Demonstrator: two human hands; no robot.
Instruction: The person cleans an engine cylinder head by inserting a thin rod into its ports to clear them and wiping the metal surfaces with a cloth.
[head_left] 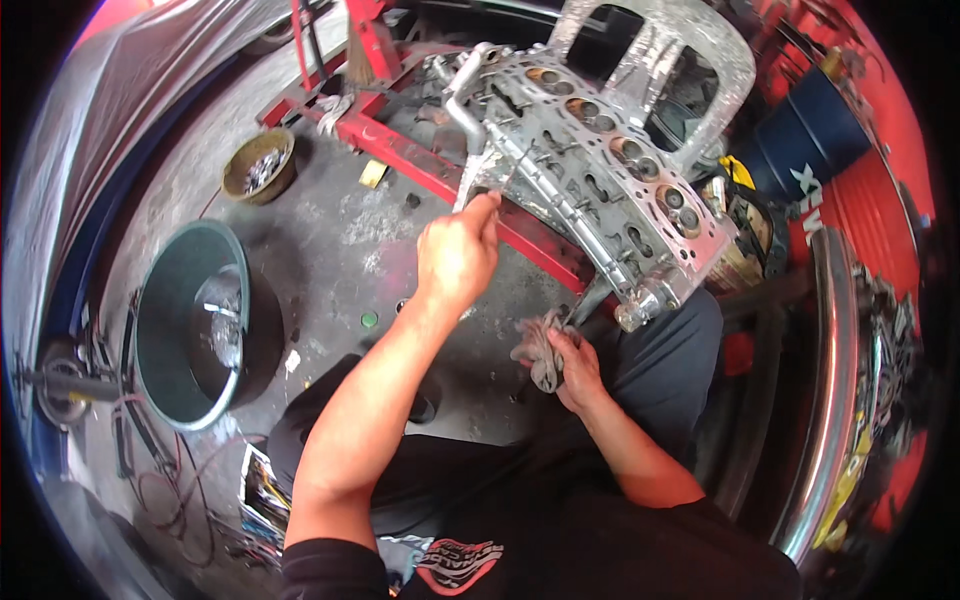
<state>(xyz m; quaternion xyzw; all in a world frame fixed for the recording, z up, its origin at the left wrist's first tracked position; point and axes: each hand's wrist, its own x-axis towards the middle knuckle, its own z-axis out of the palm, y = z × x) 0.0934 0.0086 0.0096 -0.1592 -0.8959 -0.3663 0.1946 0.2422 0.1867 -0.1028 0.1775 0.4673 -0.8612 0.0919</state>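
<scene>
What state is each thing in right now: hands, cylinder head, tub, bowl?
Left hand: raised, fingertips pinched on a thin strip at the cylinder head's edge.
Right hand: closed on a crumpled rag.
Cylinder head: bare, tilted, resting on the red frame.
Tub: open, metal parts inside.
Bowl: holds small metal pieces.

The left hand [457, 252] covers whatever its fingers [487, 205] pinch against the cylinder head [590, 170], the grey rag [540, 350] hides the right hand's [575, 370] fingertips, and the small metal parts in the round bowl [258, 166] are too small to tell apart.
</scene>
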